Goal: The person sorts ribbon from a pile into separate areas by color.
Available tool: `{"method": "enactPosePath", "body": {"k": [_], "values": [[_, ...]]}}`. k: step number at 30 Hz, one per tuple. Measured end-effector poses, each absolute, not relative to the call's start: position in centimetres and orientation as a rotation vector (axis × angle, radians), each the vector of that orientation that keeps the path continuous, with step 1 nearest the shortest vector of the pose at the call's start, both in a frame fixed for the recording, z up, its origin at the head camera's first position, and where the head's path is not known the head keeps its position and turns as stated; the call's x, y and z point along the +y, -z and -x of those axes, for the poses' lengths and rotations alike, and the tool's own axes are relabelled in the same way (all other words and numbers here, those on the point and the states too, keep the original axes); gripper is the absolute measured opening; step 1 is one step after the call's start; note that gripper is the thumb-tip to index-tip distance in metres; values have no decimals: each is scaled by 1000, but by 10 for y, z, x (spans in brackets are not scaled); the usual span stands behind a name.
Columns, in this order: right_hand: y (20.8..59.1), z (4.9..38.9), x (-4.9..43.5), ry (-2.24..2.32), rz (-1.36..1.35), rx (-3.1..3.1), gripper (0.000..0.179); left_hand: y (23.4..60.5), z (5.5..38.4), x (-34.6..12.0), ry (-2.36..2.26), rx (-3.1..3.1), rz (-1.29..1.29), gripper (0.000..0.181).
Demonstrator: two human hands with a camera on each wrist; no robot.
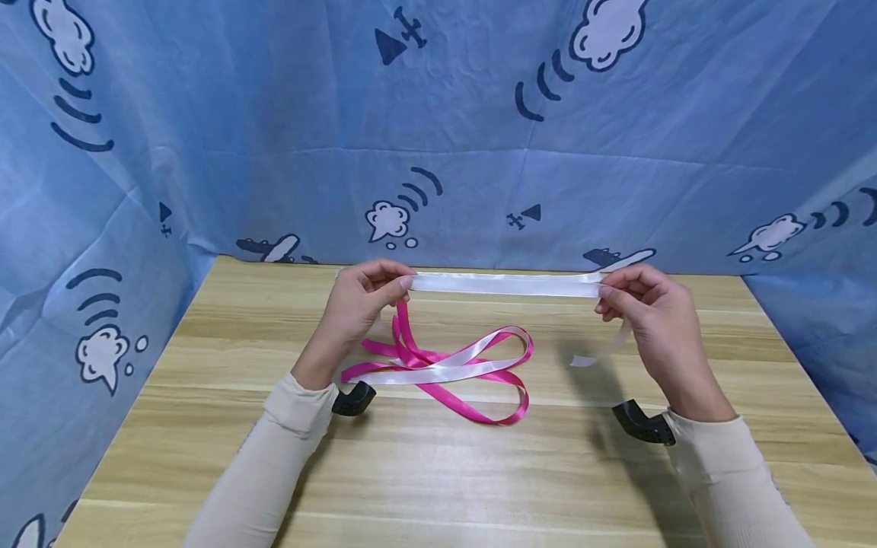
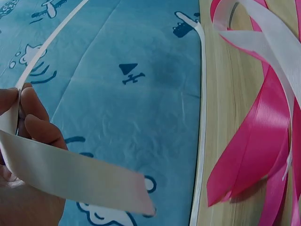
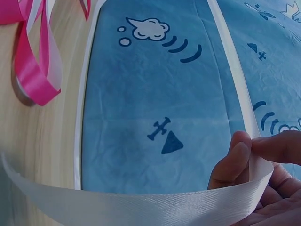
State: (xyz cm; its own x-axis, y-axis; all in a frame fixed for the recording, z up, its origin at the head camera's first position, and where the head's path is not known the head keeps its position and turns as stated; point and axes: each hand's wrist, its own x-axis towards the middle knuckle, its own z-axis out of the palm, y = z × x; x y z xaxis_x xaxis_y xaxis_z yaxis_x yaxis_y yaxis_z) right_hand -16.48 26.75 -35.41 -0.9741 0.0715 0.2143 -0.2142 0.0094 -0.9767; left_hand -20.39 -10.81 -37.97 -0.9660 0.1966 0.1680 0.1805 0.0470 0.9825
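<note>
A white satin ribbon is stretched level between the two hands, above the back part of the table. My left hand pinches it between thumb and fingers at one side, and a short pale tail hangs past that grip in the left wrist view. At the other side my right hand pinches the ribbon too; its loose tail curves away below the fingers. A pink ribbon and a white ribbon lie in loops on the table between the forearms. One pink strand reaches up behind the left hand.
The wood-grain table ends at a blue printed cloth that hangs behind it and along both sides. Black wrist mounts stick out from both cuffs.
</note>
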Motion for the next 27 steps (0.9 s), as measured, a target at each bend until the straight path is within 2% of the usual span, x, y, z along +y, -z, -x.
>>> {"method": "enactPosePath", "body": {"k": [27], "values": [[355, 163, 284, -2105, -117, -1982, 10, 384, 204, -150, -2219, 2333, -270, 19]]}}
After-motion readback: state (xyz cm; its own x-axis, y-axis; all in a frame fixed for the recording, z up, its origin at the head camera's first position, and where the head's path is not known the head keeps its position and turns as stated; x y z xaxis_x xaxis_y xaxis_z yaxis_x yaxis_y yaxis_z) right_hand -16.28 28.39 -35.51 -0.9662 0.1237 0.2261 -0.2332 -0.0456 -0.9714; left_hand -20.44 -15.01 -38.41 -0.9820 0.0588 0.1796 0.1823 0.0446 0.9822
